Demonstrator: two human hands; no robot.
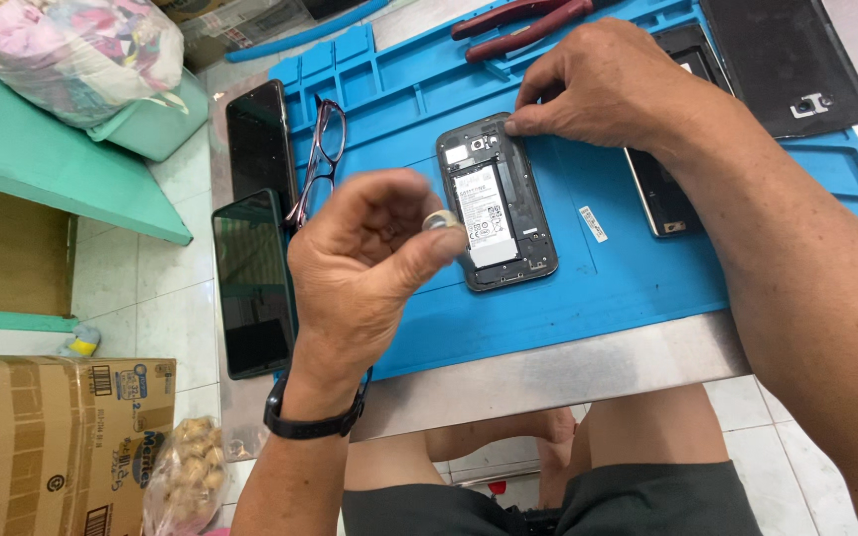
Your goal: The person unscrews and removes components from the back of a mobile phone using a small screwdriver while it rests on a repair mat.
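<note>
An opened smartphone (508, 213) with its back cover off lies on a blue work mat (608, 288), its white battery exposed. My left hand (364, 268) is raised above the mat, left of the phone, pinching a small round silvery roll (439, 221) between thumb and fingertips; a black band sits on that wrist. My right hand (608, 84) rests on the mat and presses its fingertips against the phone's top right edge.
Two dark phones (255, 278) and red-framed glasses (322, 159) lie left of the mat. Red-handled pliers (518, 25), another phone (662, 184) and a black back cover (786, 60) lie at the far right. A small white label (594, 223) lies on the mat. A cardboard box (62, 447) stands on the floor.
</note>
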